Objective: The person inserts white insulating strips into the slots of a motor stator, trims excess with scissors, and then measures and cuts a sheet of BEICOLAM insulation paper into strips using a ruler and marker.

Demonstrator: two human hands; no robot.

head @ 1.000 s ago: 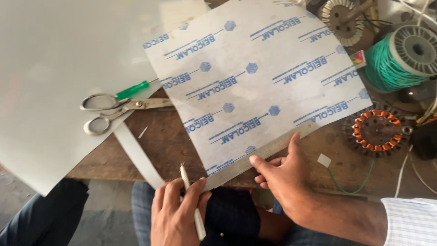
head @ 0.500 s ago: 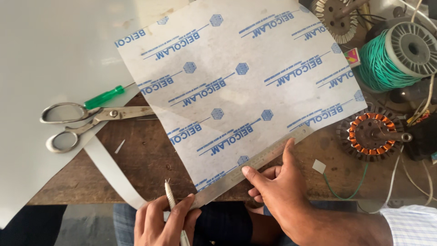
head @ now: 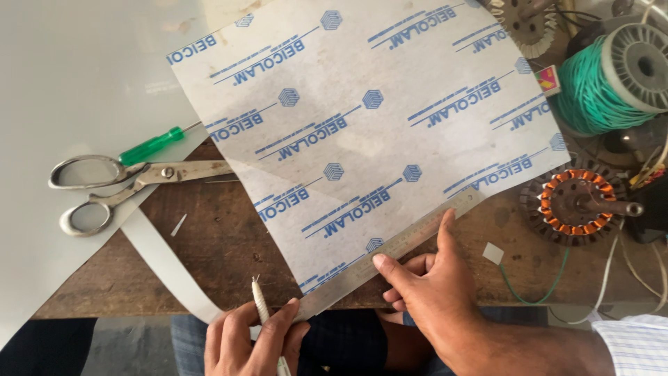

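A steel ruler (head: 393,254) is laid along the near edge of a printed white insulation sheet (head: 362,125), which is spread on a brown wooden bench (head: 223,244). The ruler is pressed flat by the right hand (head: 431,285), with the thumb and forefinger spread apart along its length and the remaining fingers curled beneath. A slim white scribing tool (head: 263,310) is gripped in the left hand (head: 254,341), fingers wrapped round the shaft, its point raised just beside the ruler's near end at the sheet's corner. A large plain white sheet (head: 76,90) is seen at the left, hanging over the bench edge, with a narrow cut strip (head: 167,268) trailing from it toward the left hand. Steel scissors (head: 118,188) are lying partly on that sheet, blades shut and pointing to the printed sheet, and a green-handled screwdriver (head: 153,145) rests just behind them. At the right are recorded a spool of green wire (head: 605,76), a motor stator with copper windings (head: 574,203), and a small white square offcut (head: 492,253) near the right hand. A striped shirt cuff (head: 630,345) is visible at the lower right.
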